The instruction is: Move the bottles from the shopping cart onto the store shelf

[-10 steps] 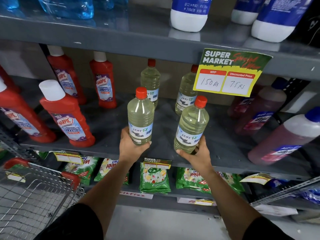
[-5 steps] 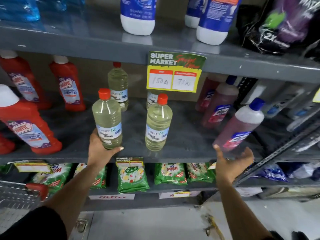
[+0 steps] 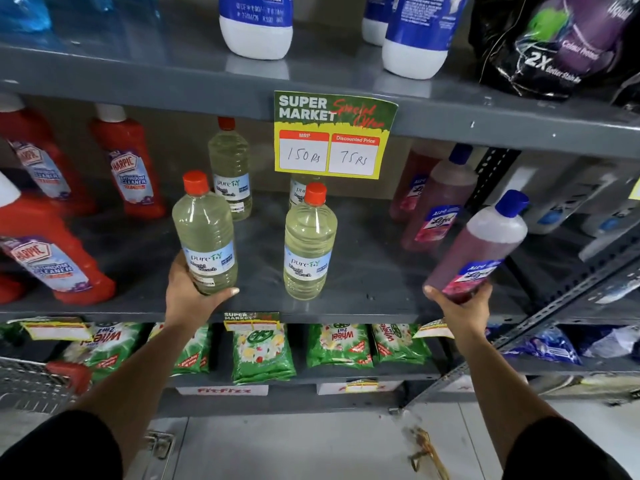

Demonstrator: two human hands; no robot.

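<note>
Grey metal shelving (image 3: pixel 346 306) stands on pale floor (image 3: pixel 294 445).

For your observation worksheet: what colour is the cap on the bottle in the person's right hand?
Blue: the cap tops the pink-liquid bottle, seen in the head view.

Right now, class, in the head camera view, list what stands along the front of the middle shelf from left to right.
Red cleaner bottle → bleach bottle gripped by the left hand → second bleach bottle standing free → pink bottle with a blue cap, tilted, gripped by the right hand.
</note>
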